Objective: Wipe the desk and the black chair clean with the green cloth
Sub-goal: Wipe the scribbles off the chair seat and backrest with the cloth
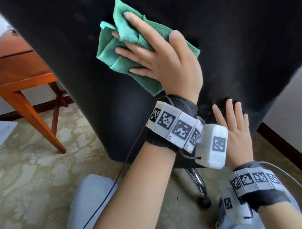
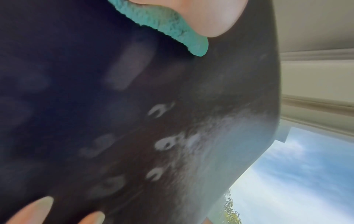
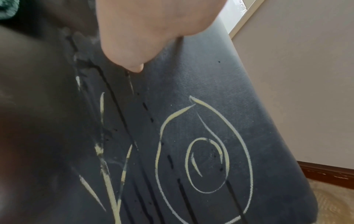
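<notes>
While we wipe the black chair (image 1: 207, 34), filling the upper frame, our left hand (image 1: 166, 61) presses the green cloth (image 1: 120, 51) flat.
Right hand (image 1: 235, 134), lower right, braces it with a loose, empty grip; chalk marks (image 3: 203, 151) need firm overlapping strokes.

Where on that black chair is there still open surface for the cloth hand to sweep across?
Bare black chair back lies right of the folded green cloth, and left of it toward the orange wooden desk. Low down it is crowded: the left hand presses the cloth while the right hand rests flat just below.
</notes>
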